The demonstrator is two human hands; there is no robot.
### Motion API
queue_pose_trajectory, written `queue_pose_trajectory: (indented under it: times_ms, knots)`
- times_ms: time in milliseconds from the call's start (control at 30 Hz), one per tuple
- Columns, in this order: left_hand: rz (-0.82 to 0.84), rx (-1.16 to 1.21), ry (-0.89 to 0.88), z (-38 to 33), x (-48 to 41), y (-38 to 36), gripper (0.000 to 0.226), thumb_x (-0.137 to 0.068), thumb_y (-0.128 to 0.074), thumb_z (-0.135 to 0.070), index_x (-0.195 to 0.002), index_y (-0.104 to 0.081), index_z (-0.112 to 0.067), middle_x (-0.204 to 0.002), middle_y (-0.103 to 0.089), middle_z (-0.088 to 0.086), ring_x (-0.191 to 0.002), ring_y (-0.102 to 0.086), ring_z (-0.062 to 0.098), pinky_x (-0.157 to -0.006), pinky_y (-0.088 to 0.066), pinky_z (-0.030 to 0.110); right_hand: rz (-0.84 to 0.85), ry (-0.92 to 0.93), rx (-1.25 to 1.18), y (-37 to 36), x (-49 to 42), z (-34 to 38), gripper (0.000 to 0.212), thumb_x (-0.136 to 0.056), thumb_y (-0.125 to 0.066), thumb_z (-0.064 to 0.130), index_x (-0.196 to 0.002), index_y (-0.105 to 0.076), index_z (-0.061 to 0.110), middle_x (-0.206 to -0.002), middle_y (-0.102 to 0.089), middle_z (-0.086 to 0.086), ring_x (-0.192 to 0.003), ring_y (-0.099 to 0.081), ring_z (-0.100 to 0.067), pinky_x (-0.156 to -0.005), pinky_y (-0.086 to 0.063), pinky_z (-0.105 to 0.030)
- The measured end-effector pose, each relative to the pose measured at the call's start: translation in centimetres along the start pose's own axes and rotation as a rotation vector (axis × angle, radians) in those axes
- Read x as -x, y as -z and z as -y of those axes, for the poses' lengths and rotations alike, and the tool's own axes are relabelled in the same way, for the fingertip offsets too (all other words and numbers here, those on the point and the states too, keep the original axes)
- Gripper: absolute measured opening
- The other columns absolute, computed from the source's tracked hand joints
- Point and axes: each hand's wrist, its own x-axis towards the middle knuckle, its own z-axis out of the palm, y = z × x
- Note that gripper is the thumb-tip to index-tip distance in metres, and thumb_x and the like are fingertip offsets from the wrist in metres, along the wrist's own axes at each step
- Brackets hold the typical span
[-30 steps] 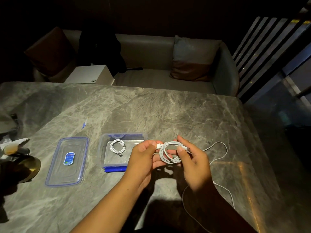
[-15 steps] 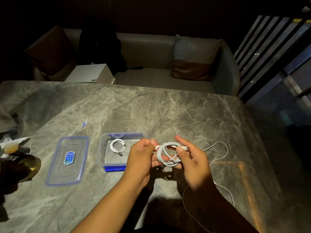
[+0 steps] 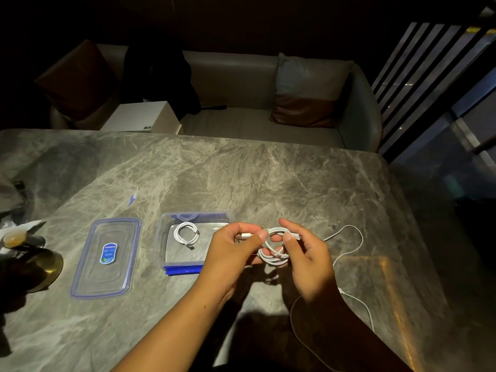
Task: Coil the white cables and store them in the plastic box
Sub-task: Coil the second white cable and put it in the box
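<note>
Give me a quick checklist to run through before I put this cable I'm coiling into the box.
1. Box open: ok. The plastic box has no lid on; the lid lies on the table to its left.
2. Room inside: ok. Only one coiled cable lies in it.
3. Grip: ok. The left hand and right hand both pinch the held cable.
4. Coiling finished: not ok. A loose tail trails over the table to the right.
5. Coil secured against springing open: cannot tell.

Dim scene; light brightens the marble table (image 3: 241, 183) beyond the fingers (image 3: 291, 225). Hard shadows fall below them; the frame edges bow and darken.
</note>
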Motion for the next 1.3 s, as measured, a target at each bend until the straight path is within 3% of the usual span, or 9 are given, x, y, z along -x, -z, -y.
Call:
queue_pose_trajectory:
  times_ms: [267, 367, 500, 600, 767, 867, 1033, 1167, 1300]
  knots:
    - [0.008, -0.271, -0.025, 1.4, -1.1, 1.9, 0.005, -0.087, -0.070, -0.007, -0.084, -0.075, -0.008, -0.071, -0.072, 0.014, -0.065, -0.067, 0.018, -0.065, -0.057, 0.033, 0.076, -0.094, -0.039, -0.4, -1.2, -0.7, 0.019, -0.097, -0.059, 0.010, -0.107, -0.071, 0.021, -0.089, -0.078, -0.003, -0.086, -0.074, -0.016, -0.083, -0.056, -0.032]
    - [0.005, -0.407, -0.088, 1.6, -1.5, 2.7, 0.008, -0.086, -0.069, -0.005, -0.084, -0.076, -0.008, -0.060, -0.069, -0.001, -0.055, -0.058, 0.005, -0.060, -0.047, 0.023, 0.124, -0.179, -0.013, -0.4, -1.7, -0.9, 0.022, -0.093, -0.062, 0.006, -0.097, -0.073, 0.024, -0.090, -0.078, -0.006, -0.087, -0.074, -0.023, -0.080, -0.058, -0.039]
    - [-0.020, -0.326, -0.099, 1.7, -2.2, 3.3, 0.011, -0.089, -0.065, 0.000, -0.089, -0.074, -0.004, -0.076, -0.071, 0.023, -0.060, -0.063, 0.021, -0.063, -0.055, 0.036, 0.289, -0.287, 0.078, 0.0, -2.5, -0.2, 0.019, -0.094, -0.058, 0.007, -0.088, -0.073, 0.014, -0.078, -0.075, -0.003, -0.072, -0.071, -0.014, -0.061, -0.057, -0.027]
    - [-0.029, -0.218, -0.084, 1.8, -2.4, 3.2, 0.013, -0.091, -0.061, 0.004, -0.094, -0.073, -0.001, -0.083, -0.073, 0.019, -0.068, -0.070, 0.020, -0.059, -0.056, 0.027, 0.340, -0.295, 0.054, 0.1, -3.1, 0.2, 0.014, -0.096, -0.058, 0.006, -0.094, -0.072, 0.008, -0.076, -0.075, -0.003, -0.070, -0.073, -0.010, -0.060, -0.057, -0.024]
    - [-0.098, -0.125, -0.083, 2.6, -2.7, 4.0, 0.013, -0.091, -0.063, 0.001, -0.101, -0.071, -0.003, -0.090, -0.074, 0.021, -0.079, -0.073, 0.029, -0.067, -0.060, 0.033, 0.325, -0.277, 0.043, -1.4, -4.3, -0.6, 0.016, -0.095, -0.059, 0.003, -0.089, -0.072, 0.010, -0.067, -0.074, 0.001, -0.065, -0.071, -0.010, -0.058, -0.056, -0.024]
    - [-0.159, -0.088, -0.043, 2.8, -3.3, 5.8, 0.018, -0.087, -0.067, 0.002, -0.104, -0.068, -0.002, -0.093, -0.074, 0.022, -0.085, -0.072, 0.038, -0.078, -0.060, 0.046, 0.340, -0.274, 0.069, -3.4, -4.9, -1.4, 0.013, -0.094, -0.061, 0.006, -0.092, -0.073, 0.011, -0.075, -0.076, -0.006, -0.070, -0.074, -0.015, -0.063, -0.060, -0.030]
    - [-0.238, -0.075, 0.019, 2.2, -4.2, 9.2, 0.012, -0.087, -0.065, 0.006, -0.098, -0.067, 0.001, -0.088, -0.072, 0.024, -0.075, -0.068, 0.034, -0.066, -0.060, 0.034, 0.344, -0.316, 0.098, -8.3, -6.3, -3.3, 0.012, -0.091, -0.064, 0.009, -0.100, -0.073, 0.008, -0.088, -0.077, -0.014, -0.080, -0.076, -0.024, -0.075, -0.063, -0.043]
    - [-0.297, -0.170, 0.072, 2.2, -5.7, 11.7, 0.014, -0.087, -0.067, 0.005, -0.099, -0.067, -0.002, -0.093, -0.072, 0.020, -0.081, -0.072, 0.032, -0.066, -0.062, 0.034, 0.376, -0.450, 0.085, -11.5, -7.6, -4.4, 0.012, -0.092, -0.065, 0.007, -0.103, -0.068, 0.002, -0.096, -0.073, -0.018, -0.083, -0.075, -0.027, -0.070, -0.063, -0.035]
    - [-0.378, -0.364, 0.065, 3.4, -8.0, 13.5, 0.015, -0.084, -0.070, -0.001, -0.098, -0.068, -0.008, -0.091, -0.073, 0.014, -0.083, -0.072, 0.032, -0.078, -0.060, 0.047, 0.350, -0.592, 0.042, -14.1, -8.5, -5.4, 0.005, -0.092, -0.066, 0.005, -0.096, -0.066, 0.008, -0.098, -0.071, -0.021, -0.085, -0.073, -0.030, -0.070, -0.063, -0.036]
